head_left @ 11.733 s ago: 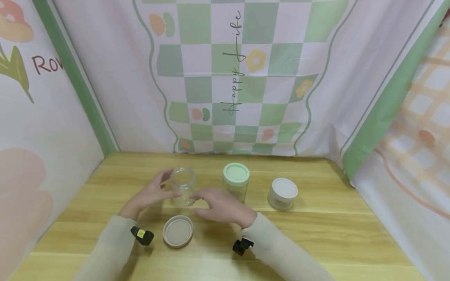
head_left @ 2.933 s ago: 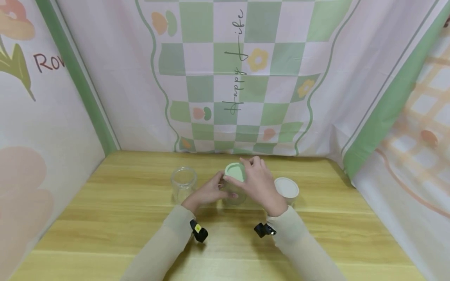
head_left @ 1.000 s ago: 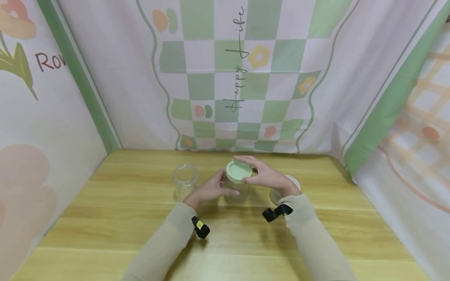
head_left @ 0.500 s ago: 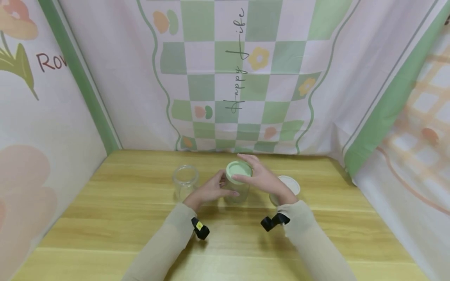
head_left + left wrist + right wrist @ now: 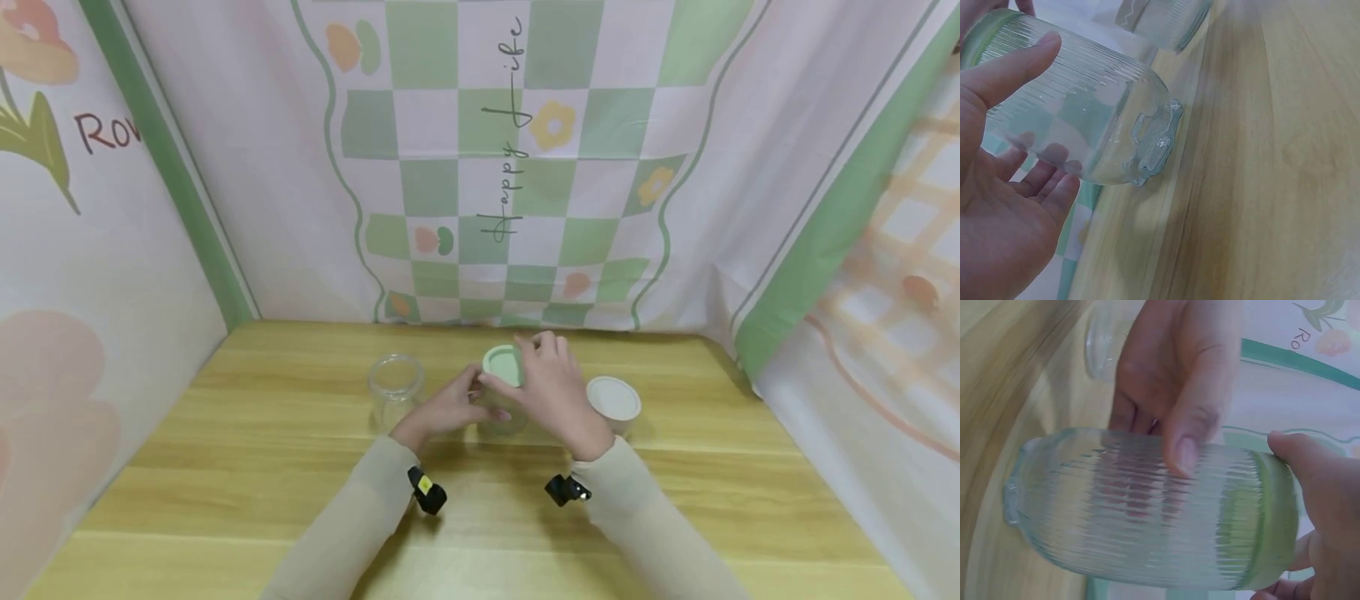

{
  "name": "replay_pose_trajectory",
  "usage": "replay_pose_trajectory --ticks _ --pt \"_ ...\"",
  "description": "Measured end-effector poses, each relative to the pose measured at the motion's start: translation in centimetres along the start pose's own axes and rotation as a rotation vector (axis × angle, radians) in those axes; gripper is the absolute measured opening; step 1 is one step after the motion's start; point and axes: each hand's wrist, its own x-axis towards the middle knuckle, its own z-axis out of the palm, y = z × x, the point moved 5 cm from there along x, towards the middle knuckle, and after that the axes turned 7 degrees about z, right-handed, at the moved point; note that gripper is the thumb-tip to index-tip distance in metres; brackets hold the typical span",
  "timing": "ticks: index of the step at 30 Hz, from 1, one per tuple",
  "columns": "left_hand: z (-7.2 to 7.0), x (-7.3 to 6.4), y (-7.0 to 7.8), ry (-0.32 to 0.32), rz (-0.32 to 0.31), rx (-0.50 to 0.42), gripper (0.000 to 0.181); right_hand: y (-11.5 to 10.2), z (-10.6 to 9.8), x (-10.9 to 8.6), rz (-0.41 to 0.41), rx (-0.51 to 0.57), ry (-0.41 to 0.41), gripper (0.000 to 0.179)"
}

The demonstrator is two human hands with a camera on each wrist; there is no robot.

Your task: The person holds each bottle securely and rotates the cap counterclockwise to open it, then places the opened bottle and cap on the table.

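Note:
A ribbed clear glass jar [image 5: 1147,506] stands upright mid-table, its pale green lid [image 5: 502,364] on top. My left hand [image 5: 446,410] grips the jar's body, thumb on the near side and fingers round the far side. Through the glass in the right wrist view those fingers show faintly. My right hand [image 5: 555,393] holds the lid by its rim, thumb on the near left and fingers behind, covering its right part. In the left wrist view the jar's base with moulded bumps is at the wooden tabletop.
To the left stands a clear glass jar [image 5: 394,392] without a lid. A short jar with a white lid [image 5: 614,398] is right of my right hand, partly hidden by it. Patterned curtains [image 5: 495,167] rise behind the wooden table [image 5: 247,467].
Earlier both hands were at the left jar, with a beige lid lying before it; that lid is out of view now. Since half a second ago my right hand has turned leftward round the green lid.

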Motion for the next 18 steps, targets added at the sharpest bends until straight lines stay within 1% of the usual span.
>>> replay_pose_trajectory --ticks 4,7,11,18 --pt "0.02 -0.01 0.21 -0.002 0.009 0.011 0.077 -0.01 0.06 -0.02 -0.019 0.007 0.023 0.076" --pt "0.00 0.06 0.32 -0.003 0.012 0.028 0.079 -0.01 0.03 -0.04 -0.033 0.029 0.045 0.075" --pt "-0.02 0.06 0.30 -0.006 0.010 0.027 0.079 0.00 0.03 -0.15 -0.057 0.053 0.070 0.074" --pt "-0.03 -0.07 0.21 -0.010 0.004 -0.002 0.074 0.42 0.36 -0.16 -0.061 0.100 0.067 0.077"
